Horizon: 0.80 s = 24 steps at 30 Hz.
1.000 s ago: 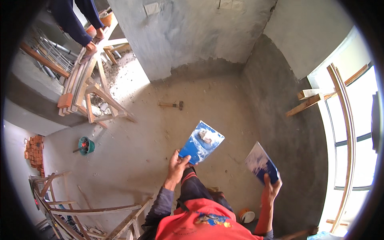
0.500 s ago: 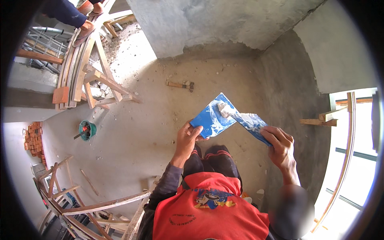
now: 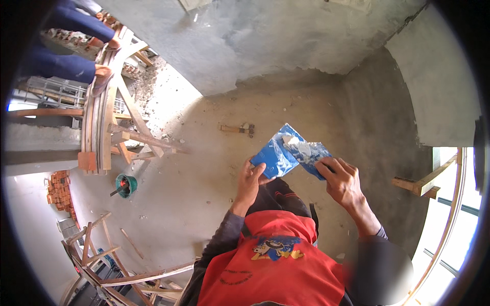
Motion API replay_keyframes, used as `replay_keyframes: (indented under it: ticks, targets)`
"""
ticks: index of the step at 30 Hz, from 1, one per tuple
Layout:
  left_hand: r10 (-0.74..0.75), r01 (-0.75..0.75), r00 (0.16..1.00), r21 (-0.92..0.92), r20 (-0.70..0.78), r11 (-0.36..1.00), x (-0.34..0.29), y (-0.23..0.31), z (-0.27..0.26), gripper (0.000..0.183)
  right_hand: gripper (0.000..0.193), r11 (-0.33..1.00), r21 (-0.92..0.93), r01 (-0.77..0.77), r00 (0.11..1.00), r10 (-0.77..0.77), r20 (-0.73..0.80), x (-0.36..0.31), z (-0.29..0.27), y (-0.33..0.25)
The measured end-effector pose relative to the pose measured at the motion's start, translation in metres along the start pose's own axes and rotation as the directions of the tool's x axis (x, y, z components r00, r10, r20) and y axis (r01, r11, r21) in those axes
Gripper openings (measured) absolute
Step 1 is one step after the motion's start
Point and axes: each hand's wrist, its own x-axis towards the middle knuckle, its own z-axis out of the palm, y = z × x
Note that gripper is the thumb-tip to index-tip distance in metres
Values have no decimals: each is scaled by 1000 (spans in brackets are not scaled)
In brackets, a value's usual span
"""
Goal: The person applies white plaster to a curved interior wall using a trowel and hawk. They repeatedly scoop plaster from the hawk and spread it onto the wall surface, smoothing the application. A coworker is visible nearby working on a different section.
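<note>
My left hand (image 3: 249,182) is closed on the near corner of a flat blue plastic putty spreader (image 3: 271,157), thumb on top. White putty is smeared across its face. In my right hand (image 3: 341,179) is a second blue spreader (image 3: 315,162), pinched by its right edge and thickly streaked with white and grey putty. The left edge of this second spreader overlaps the right side of the first. A pale lump of putty (image 3: 290,141) sits where the two blades meet. Both are held up in front of my body, above the floor.
A hammer (image 3: 237,129) lies on the floor ahead. Left are a green bucket (image 3: 126,179) and a wooden trestle scaffold (image 3: 99,122), where another person's feet (image 3: 103,73) stand. More timber framing (image 3: 148,278) is at lower left. Plastered walls (image 3: 286,38) rise ahead and at right.
The right-hand spreader has slid farther over the left-hand one, and my right hand has come left. The view has shifted, showing more of the other person's legs.
</note>
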Motion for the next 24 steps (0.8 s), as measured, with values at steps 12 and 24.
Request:
replay_keyframes:
  ticks: [12, 24]
  targets:
    - [-50, 40, 997, 168, 57, 985, 98, 21, 20, 33, 24, 891, 195, -411, 908, 380, 179, 61, 27, 56]
    - [-201, 134, 960, 311, 194, 941, 191, 56, -5, 26, 13, 621, 305, -722, 692, 661, 290, 123, 65, 85]
